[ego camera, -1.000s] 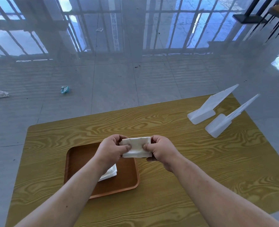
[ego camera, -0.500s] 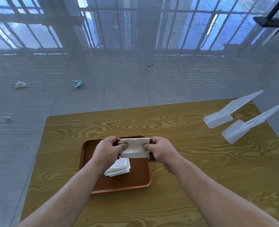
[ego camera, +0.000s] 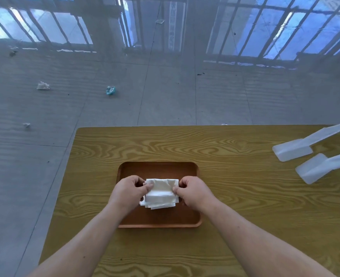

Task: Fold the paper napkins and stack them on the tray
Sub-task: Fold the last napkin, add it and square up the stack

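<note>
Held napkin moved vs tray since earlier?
Yes. The held napkin came toward the person, from the tray's far rim to above the stack.

Pinching folded napkin (ego camera: 162, 186) at both ends with left hand (ego camera: 128, 192) and right hand (ego camera: 195, 192). Holding it directly over napkin stack (ego camera: 159, 203) lying in brown tray (ego camera: 159, 169) on wooden table (ego camera: 245, 196).

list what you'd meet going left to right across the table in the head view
left hand → napkin pinched between both hands → right hand → pair of white plastic pieces at the table's right edge. The tray and the napkin stack lie under the hands, so they are left out.
</note>
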